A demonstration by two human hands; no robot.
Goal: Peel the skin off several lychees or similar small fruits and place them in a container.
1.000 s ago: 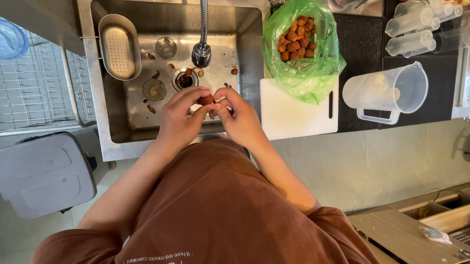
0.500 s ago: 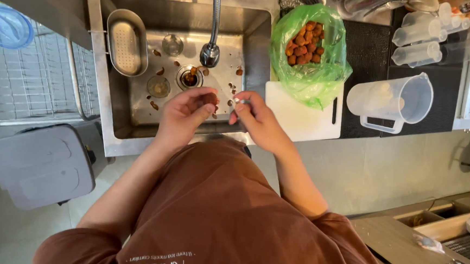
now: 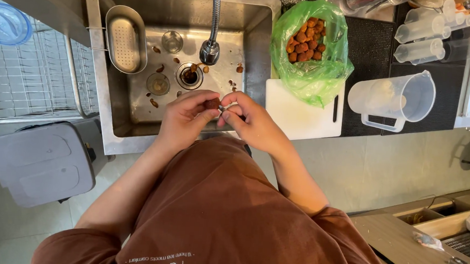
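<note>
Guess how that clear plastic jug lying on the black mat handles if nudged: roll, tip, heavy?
The clear jug looks empty and thin-walled, so probably light. It lies on its side, so a push may rock it, though its handle should stop a full roll. The ribbed black mat likely limits sliding.

Head view, looking down: the left hand (image 3: 184, 118) pinches a small reddish-brown fruit (image 3: 211, 103) at its fingertips, the right hand (image 3: 249, 122) meeting it over the steel sink (image 3: 256, 46). Brown peel scraps (image 3: 153, 103) lie around the drain (image 3: 188, 76) beneath the faucet (image 3: 210, 49). To the right, a green bag of fruit (image 3: 310, 49) rests partly on a white cutting board (image 3: 301, 117), near a clear pitcher (image 3: 395, 98).
</note>
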